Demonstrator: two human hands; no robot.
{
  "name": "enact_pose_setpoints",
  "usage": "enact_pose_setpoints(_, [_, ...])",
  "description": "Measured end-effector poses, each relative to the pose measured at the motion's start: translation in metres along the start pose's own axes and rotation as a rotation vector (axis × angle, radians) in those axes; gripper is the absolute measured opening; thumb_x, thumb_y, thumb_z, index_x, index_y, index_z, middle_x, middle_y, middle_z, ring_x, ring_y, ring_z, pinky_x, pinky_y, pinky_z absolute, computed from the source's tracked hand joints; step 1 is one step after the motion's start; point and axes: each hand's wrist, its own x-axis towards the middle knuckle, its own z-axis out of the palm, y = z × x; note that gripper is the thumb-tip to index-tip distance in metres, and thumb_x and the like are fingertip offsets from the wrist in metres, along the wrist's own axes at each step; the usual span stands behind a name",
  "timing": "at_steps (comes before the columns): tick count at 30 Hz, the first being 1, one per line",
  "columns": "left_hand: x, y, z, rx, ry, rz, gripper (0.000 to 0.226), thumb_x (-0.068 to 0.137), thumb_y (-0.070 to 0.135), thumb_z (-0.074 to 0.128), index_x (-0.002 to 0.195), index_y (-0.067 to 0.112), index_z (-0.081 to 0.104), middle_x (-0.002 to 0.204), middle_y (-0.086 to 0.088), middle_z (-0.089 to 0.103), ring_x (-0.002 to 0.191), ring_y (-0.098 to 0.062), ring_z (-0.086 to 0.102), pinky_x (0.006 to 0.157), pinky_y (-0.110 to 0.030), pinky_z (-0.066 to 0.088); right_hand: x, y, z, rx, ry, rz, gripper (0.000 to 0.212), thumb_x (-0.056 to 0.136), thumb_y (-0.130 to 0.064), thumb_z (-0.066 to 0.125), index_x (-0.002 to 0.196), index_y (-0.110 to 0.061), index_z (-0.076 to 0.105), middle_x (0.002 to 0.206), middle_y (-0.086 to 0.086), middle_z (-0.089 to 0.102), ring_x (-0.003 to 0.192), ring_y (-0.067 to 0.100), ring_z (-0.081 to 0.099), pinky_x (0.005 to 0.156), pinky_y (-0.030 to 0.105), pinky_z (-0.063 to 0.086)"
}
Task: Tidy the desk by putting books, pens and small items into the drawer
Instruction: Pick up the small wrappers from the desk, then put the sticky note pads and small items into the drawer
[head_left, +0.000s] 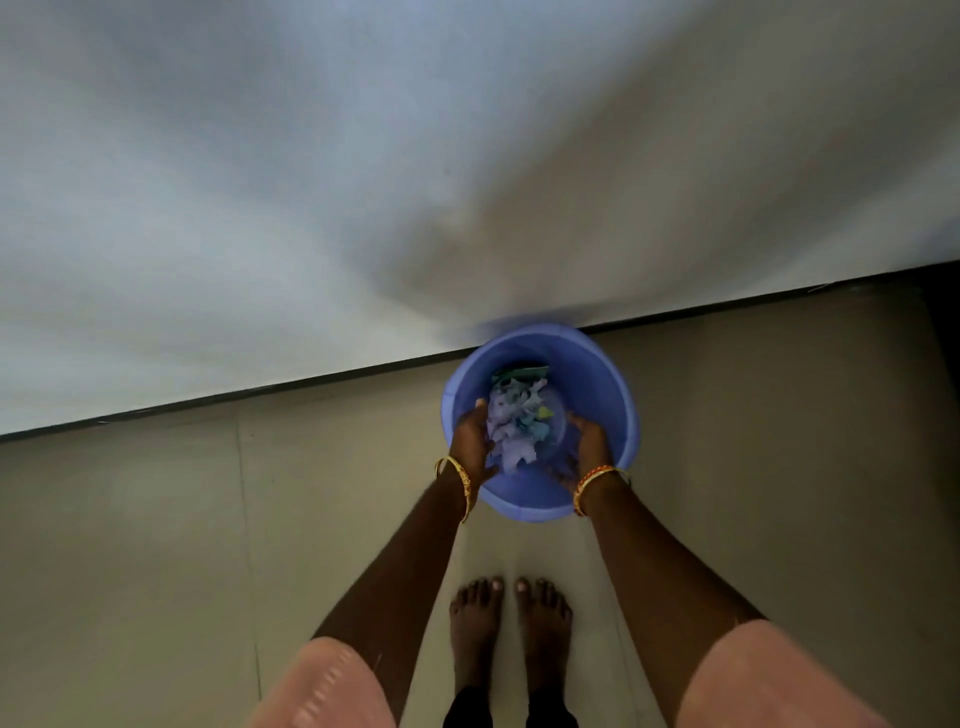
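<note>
A blue plastic bucket (602, 395) stands on the floor against the wall. Inside it lies a heap of torn paper scraps (517, 423), pale blue and white with a bit of yellow. Both my hands reach down into the bucket. My left hand (475, 441) cups the left side of the scraps, fingers curled against them. My right hand (587, 449) cups the right side of the heap in the same way. No desk, drawer, books or pens are in view.
A pale wall (311, 182) fills the upper half, with a dark skirting line (234, 392) at its foot. The beige tiled floor (156, 545) spreads left and right of the bucket. My bare feet (511, 618) stand just behind it.
</note>
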Motion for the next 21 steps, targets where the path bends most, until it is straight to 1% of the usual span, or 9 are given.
enact_pose_setpoints(1, [-0.006,0.001,0.001,0.038,0.001,0.04,0.041,0.103,0.032,0.031,0.136,0.01,0.039,0.123,0.001,0.044,0.108,-0.022,0.052,0.07,-0.025,0.045,-0.004,-0.002,-0.004,-0.008,0.02,-0.001,0.017,0.09,-0.029,0.053,0.088,-0.014,0.062,0.092,0.008,0.059,0.075,0.024,0.052,0.068,0.036,0.042])
enact_pose_setpoints(3, [-0.017,-0.002,0.002,0.244,0.071,0.191,0.039,0.103,0.028,0.032,0.135,0.007,0.041,0.127,-0.009,0.05,0.117,-0.024,0.05,0.09,-0.026,0.04,-0.008,-0.005,-0.007,-0.046,0.012,-0.023,0.013,0.094,-0.024,0.049,0.092,-0.014,0.057,0.086,0.005,0.057,0.073,0.02,0.051,0.076,0.038,0.041])
enact_pose_setpoints(5, [-0.022,-0.011,-0.003,0.543,0.122,0.336,0.036,0.102,0.024,0.037,0.13,0.005,0.047,0.131,-0.016,0.053,0.12,-0.029,0.05,0.091,-0.023,0.036,-0.02,-0.009,-0.004,-0.203,0.012,-0.138,0.012,0.096,-0.015,0.045,0.091,-0.009,0.055,0.089,0.008,0.056,0.079,0.026,0.053,0.084,0.041,0.042])
enact_pose_setpoints(7, [-0.033,-0.016,-0.014,0.761,0.125,0.488,0.034,0.099,0.019,0.041,0.129,0.005,0.05,0.132,-0.019,0.051,0.119,-0.033,0.051,0.094,-0.029,0.039,-0.029,-0.007,-0.003,-0.431,0.026,-0.291,0.014,0.095,-0.01,0.047,0.086,-0.004,0.056,0.094,0.014,0.056,0.093,0.034,0.054,0.085,0.043,0.044])
enact_pose_setpoints(9, [-0.049,-0.019,-0.027,0.936,0.13,0.578,0.035,0.097,0.017,0.043,0.13,0.006,0.049,0.134,-0.017,0.047,0.119,-0.034,0.048,0.098,-0.038,0.042,-0.049,-0.003,-0.004,-0.636,0.031,-0.427,0.013,0.093,-0.009,0.051,0.092,0.0,0.06,0.103,0.022,0.058,0.1,0.036,0.054,0.082,0.041,0.042])
enact_pose_setpoints(11, [-0.065,-0.021,-0.044,1.073,0.176,0.584,0.037,0.097,0.02,0.042,0.131,0.008,0.047,0.137,-0.013,0.043,0.122,-0.032,0.045,0.097,-0.042,0.043,-0.07,0.003,-0.008,-0.862,0.061,-0.594,0.024,0.091,-0.012,0.056,0.107,0.005,0.06,0.113,0.025,0.058,0.106,0.039,0.053,0.089,0.044,0.043])
enact_pose_setpoints(14, [-0.103,-0.033,-0.072,1.26,0.262,0.512,0.04,0.098,0.025,0.038,0.135,0.012,0.041,0.146,-0.011,0.034,0.13,-0.03,0.036,0.097,-0.042,0.042,-0.108,0.019,-0.009,-1.197,0.06,-0.9,0.034,0.084,-0.022,0.053,0.104,0.004,0.062,0.111,0.026,0.059,0.105,0.042,0.054,0.09,0.047,0.046])
enact_pose_setpoints(17, [-0.144,-0.052,-0.098,1.345,0.331,0.438,0.043,0.098,0.027,0.034,0.139,0.013,0.034,0.152,-0.012,0.024,0.137,-0.028,0.027,0.102,-0.04,0.036,-0.141,0.046,-0.002,-1.452,0.04,-1.058,0.037,0.079,-0.023,0.053,0.108,0.0,0.061,0.115,0.026,0.057,0.106,0.042,0.054,0.086,0.048,0.049])
enact_pose_setpoints(21, [-0.189,-0.094,-0.139,1.313,0.417,0.347,0.049,0.099,0.029,0.031,0.144,0.011,0.026,0.156,-0.015,0.015,0.143,-0.03,0.015,0.11,-0.039,0.026,-0.183,0.097,0.019,-1.712,-0.062,-1.175,0.036,0.078,-0.02,0.056,0.109,-0.002,0.061,0.115,0.028,0.058,0.107,0.043,0.055,0.086,0.048,0.05])
